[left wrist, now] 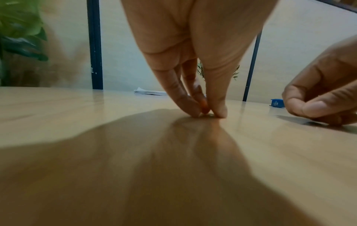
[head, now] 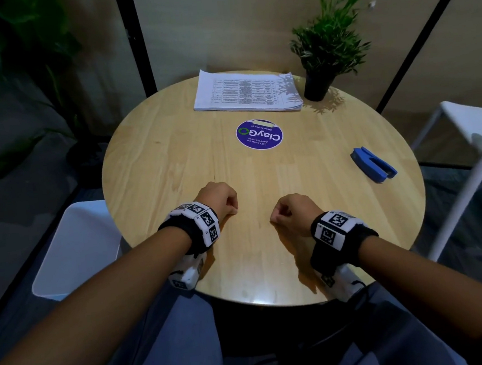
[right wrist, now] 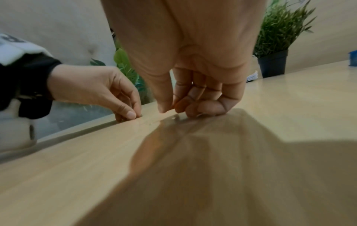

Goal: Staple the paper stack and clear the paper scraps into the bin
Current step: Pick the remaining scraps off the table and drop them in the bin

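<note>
A white printed paper stack (head: 247, 92) lies at the far side of the round wooden table (head: 173, 159). To the right lies a blue stapler (head: 373, 164), closed and untouched. My left hand (head: 220, 199) and right hand (head: 291, 211) rest near the front of the table, a short gap between them. Both have their fingers curled. In the left wrist view the left fingertips (left wrist: 195, 112) press together against the wood. The right wrist view shows my right hand (right wrist: 193, 108) bunched the same way. Nothing shows between the fingers of either hand. A white bin (head: 72, 248) stands on the floor at the left.
A potted green plant (head: 320, 83) stands beside the stack's right end. A round purple sticker (head: 259, 134) marks the table's middle. A white chair (head: 472, 121) stands at the right. Dark partition posts and a large leafy plant are behind.
</note>
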